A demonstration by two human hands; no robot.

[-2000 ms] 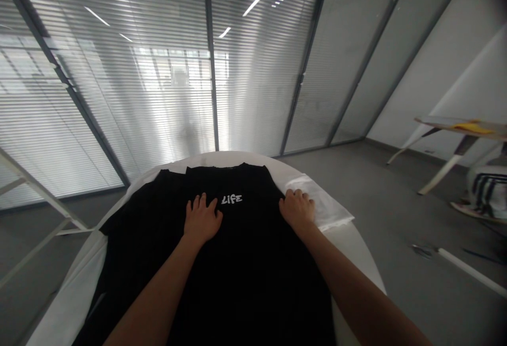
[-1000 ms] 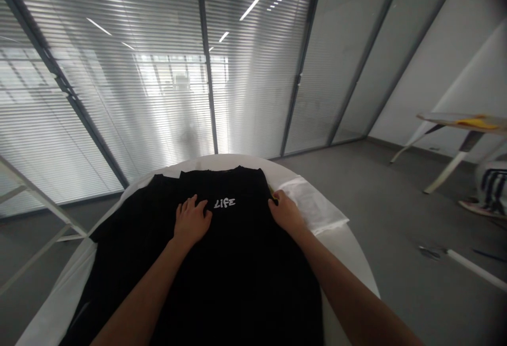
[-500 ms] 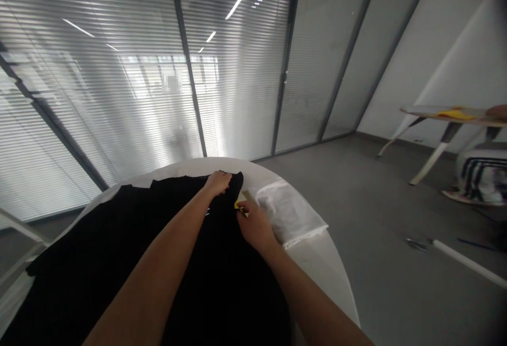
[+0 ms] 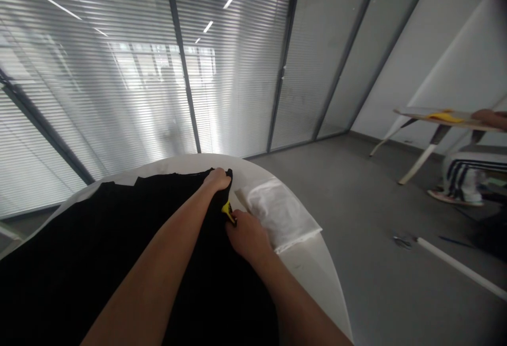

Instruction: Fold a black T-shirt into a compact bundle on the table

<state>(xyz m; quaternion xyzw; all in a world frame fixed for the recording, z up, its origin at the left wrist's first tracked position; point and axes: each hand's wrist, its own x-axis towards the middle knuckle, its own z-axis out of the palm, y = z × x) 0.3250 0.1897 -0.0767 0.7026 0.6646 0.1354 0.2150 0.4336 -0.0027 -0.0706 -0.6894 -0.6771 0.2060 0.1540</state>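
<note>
A black garment (image 4: 103,240) lies spread over the white round table (image 4: 317,282). My left hand (image 4: 217,179) is closed on the garment near its far right end, its fingers pinching the cloth. Just nearer and to the right, my right hand (image 4: 249,234) is closed around a small yellow-and-black tool (image 4: 228,209). The tool's yellow end points forward and touches or nearly touches the garment's edge; its exact kind is too small to make out.
A clear-white plastic bag (image 4: 283,214) lies on the table to the right of my right hand. Glass partitions with blinds (image 4: 241,82) stand behind. Farther right are another table (image 4: 420,116) with yellow cloth, a seated person's leg (image 4: 459,177) and a white pole (image 4: 459,267).
The yellow tool now shows more, tilted along the garment's edge. Both hands stay near the far right end of the garment. The whole view has shifted slightly.
</note>
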